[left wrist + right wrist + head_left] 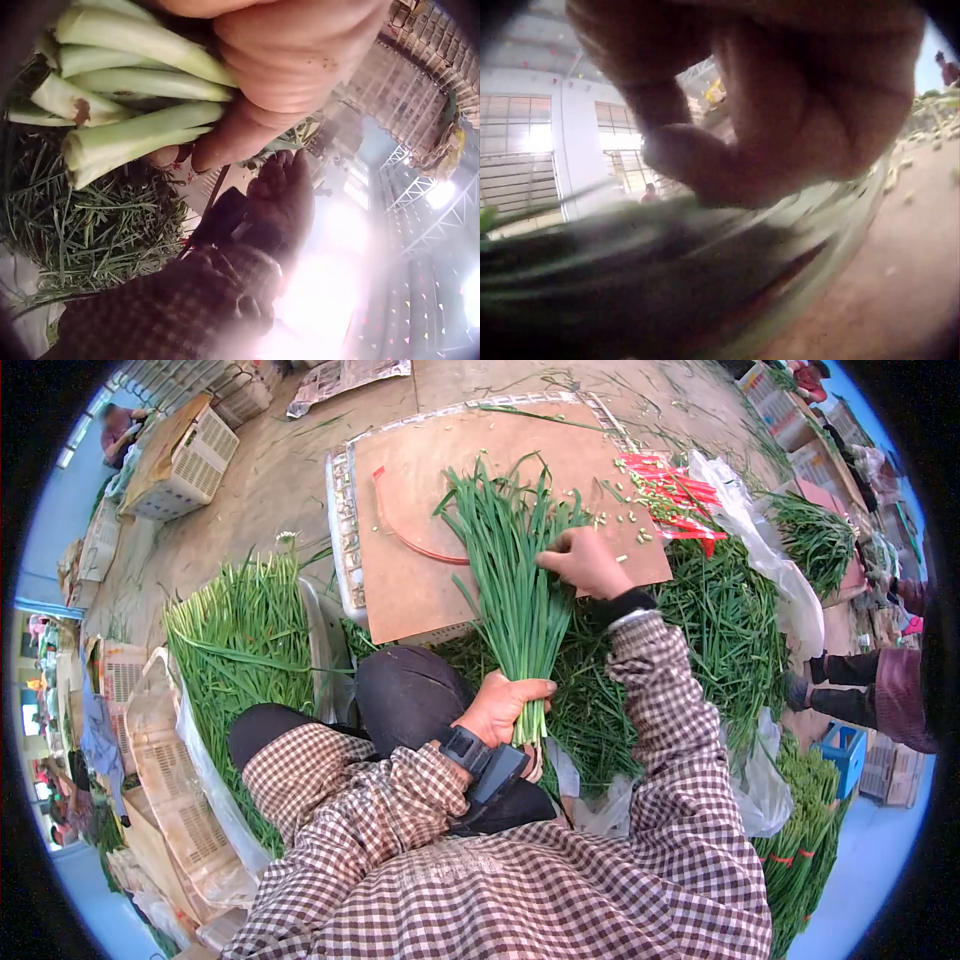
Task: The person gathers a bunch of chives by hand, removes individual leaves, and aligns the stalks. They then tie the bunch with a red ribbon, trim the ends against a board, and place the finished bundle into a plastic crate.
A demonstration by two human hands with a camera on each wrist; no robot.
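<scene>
My left hand [497, 708] grips a bunch of garlic chives [512, 610] low on its pale stems. The bunch leans away from me, with its flat leaves fanned over a brown board [415, 600]. In the left wrist view, cut stem ends [142, 82] stick out beside the curled fingers. My right hand [592, 563] is at the right side of the leaves, fingers curled. Thumb and forefinger come together just above the blurred leaves [652, 277] in the right wrist view. I cannot tell whether a leaf is between them.
A red strip [410, 540] curves across the board, with small pale pieces [640, 535] scattered right. Beyond lie more red strips [670, 490] and clear plastic [770, 560]. Loose greens fill a crate [245, 630] at left and pile [710, 620] at right. Another person's legs [850, 685] are at right.
</scene>
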